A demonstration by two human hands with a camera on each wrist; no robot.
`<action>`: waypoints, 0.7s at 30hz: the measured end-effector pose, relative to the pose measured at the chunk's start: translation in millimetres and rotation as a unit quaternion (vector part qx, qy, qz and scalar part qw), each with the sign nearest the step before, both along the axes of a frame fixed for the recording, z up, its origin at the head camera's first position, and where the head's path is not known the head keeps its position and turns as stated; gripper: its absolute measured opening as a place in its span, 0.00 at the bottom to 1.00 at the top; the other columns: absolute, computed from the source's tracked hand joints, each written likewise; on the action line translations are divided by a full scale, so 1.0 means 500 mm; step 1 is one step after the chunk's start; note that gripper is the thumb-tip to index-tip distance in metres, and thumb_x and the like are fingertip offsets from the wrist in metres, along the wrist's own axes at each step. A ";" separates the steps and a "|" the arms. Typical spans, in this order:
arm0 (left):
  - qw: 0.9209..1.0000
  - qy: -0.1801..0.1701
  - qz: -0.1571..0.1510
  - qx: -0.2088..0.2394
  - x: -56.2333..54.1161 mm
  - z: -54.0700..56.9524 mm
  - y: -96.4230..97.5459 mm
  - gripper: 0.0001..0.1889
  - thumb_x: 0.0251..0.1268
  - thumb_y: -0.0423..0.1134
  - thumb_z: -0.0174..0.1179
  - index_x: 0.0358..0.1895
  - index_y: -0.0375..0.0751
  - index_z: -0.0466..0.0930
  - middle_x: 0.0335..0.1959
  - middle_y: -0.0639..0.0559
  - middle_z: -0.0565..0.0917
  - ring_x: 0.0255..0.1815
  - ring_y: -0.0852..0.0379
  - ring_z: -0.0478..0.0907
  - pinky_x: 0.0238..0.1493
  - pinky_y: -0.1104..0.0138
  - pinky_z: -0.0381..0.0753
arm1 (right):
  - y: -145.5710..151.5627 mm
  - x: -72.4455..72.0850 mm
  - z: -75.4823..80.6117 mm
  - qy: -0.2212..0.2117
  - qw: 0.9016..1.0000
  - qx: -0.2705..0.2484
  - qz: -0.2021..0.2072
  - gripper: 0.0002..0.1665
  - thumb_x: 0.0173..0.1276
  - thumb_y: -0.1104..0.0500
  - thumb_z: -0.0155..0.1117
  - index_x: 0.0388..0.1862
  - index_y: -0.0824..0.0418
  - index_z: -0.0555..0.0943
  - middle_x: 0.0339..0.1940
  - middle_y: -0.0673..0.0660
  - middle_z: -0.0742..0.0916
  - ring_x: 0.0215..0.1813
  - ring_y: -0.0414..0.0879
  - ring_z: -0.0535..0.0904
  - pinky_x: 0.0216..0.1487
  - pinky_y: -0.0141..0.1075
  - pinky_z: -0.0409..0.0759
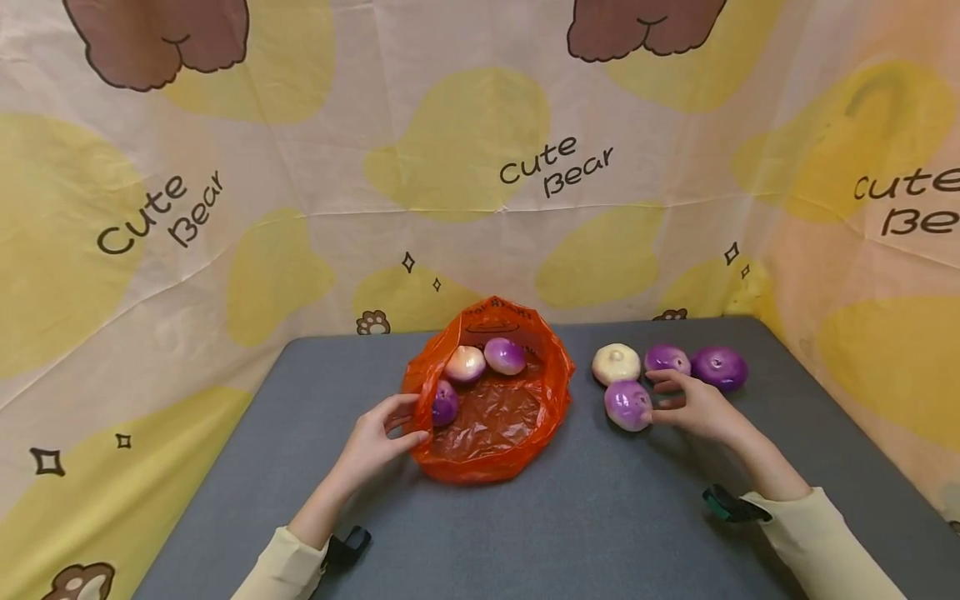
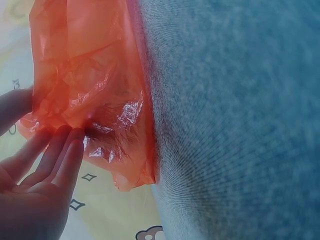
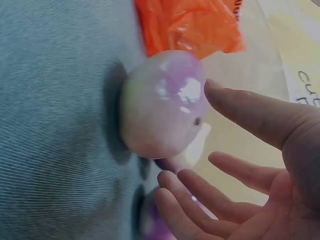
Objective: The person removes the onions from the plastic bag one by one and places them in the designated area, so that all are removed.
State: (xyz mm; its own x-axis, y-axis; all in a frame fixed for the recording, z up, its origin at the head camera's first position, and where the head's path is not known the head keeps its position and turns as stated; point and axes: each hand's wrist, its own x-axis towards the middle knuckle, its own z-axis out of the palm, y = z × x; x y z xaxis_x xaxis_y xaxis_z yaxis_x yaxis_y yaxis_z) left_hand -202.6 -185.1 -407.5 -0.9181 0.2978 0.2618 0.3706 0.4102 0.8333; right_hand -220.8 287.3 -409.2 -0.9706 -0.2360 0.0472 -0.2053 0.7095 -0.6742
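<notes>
Left grip [image 1: 377, 435] pinching the red bag [image 1: 487, 471] at its left edge; three onions [image 1: 505, 356] inside. Right of bag: right grip [image 1: 697, 407] spread, just beside nearest purple-white onion [image 1: 626, 407].

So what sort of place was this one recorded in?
Probably a makeshift recording booth, though the room beyond is hidden: a printed Cute Bear cloth backs and flanks a grey table, and dark devices sit at both wrists.

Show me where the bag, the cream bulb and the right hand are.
Bag [image 1: 482, 471]: head view, front rim.
Cream bulb [image 1: 616, 367]: head view, its middle.
Right hand [image 1: 702, 408]: head view, back of the hand.
</notes>
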 end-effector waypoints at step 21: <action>1.000 -0.004 0.005 0.002 0.000 0.001 -0.007 0.25 0.52 0.29 0.69 0.56 0.30 0.73 0.51 0.35 0.80 0.52 0.39 0.79 0.57 0.47 0.75 | -0.066 -0.023 0.055 0.049 0.996 -0.048 0.053 0.37 0.58 0.58 0.71 0.63 0.70 0.69 0.54 0.74 0.80 0.51 0.64 0.81 0.45 0.45 0.84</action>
